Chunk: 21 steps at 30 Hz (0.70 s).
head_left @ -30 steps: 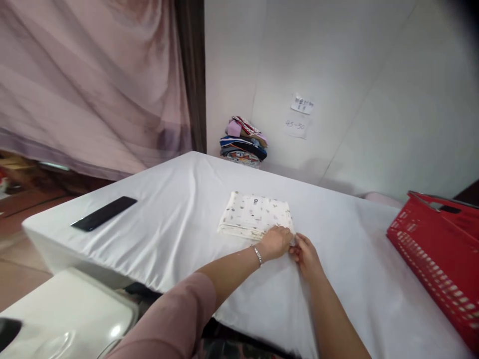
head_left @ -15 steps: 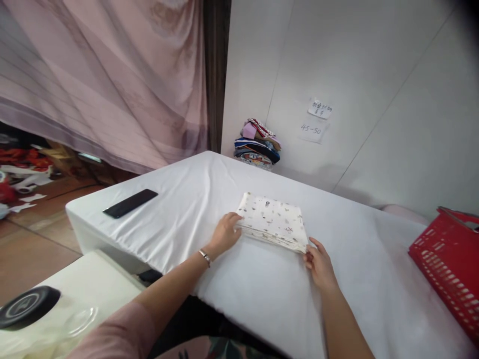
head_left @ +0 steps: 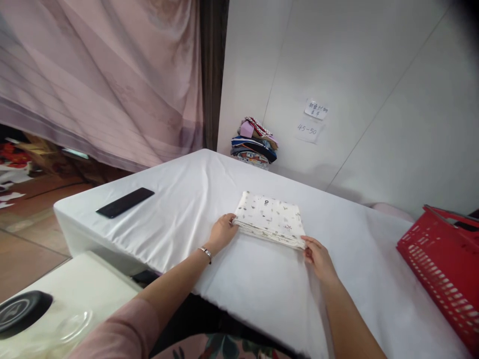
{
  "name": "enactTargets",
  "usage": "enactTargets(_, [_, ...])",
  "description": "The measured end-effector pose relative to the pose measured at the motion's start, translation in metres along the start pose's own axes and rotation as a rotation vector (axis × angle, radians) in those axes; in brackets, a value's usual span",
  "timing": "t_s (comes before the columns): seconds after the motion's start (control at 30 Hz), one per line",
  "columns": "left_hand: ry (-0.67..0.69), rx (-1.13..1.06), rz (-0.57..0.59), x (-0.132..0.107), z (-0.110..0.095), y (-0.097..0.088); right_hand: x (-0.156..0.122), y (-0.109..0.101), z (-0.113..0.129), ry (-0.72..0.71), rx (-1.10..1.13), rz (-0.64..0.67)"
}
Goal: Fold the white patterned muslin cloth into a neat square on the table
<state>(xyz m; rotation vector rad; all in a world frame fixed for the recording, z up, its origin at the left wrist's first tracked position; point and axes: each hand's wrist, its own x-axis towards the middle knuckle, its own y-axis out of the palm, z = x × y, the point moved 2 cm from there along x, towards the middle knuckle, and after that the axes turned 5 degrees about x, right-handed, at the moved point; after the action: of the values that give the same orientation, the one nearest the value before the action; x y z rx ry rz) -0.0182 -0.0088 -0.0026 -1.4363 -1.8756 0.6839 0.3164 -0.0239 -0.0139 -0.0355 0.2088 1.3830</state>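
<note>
Folded white cloth with small scattered prints (head_left: 267,214) lies on the table covered in white fabric (head_left: 258,279), its near corners pinched by the left hand (head_left: 222,232) and right hand (head_left: 318,257). A flat, black, rectangular slab (head_left: 125,202) lies well to the left.

The person's left hand (head_left: 223,233), with a silver bracelet (head_left: 205,254) at the wrist, grips the near left corner of a folded cream fabric with small scattered prints (head_left: 269,214) on a white cloth-draped surface (head_left: 258,271); the right hand (head_left: 318,258) pinches the near right corner. Well to the left lies a flat black rectangular object (head_left: 125,202); to the right, a red slotted plastic basket (head_left: 441,259).
</note>
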Motion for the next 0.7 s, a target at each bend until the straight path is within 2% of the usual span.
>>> enactTargets(0.17, [0.073,0.072,-0.084,0.004,0.000,-0.003,-0.002,0.009,0.010,-0.010,-0.156,-0.017])
enactTargets(0.27, [0.061,0.187,-0.037,0.004,0.006,-0.005,-0.001,0.014,0.008,-0.022,-0.286,-0.039])
enactTargets(0.47, [0.147,0.277,-0.007,-0.001,0.009,-0.008,0.004,0.014,0.008,-0.152,-0.319,-0.074])
enactTargets(0.7, [0.108,0.262,0.070,-0.003,0.006,-0.012,0.005,0.010,0.003,-0.021,-0.312,-0.056])
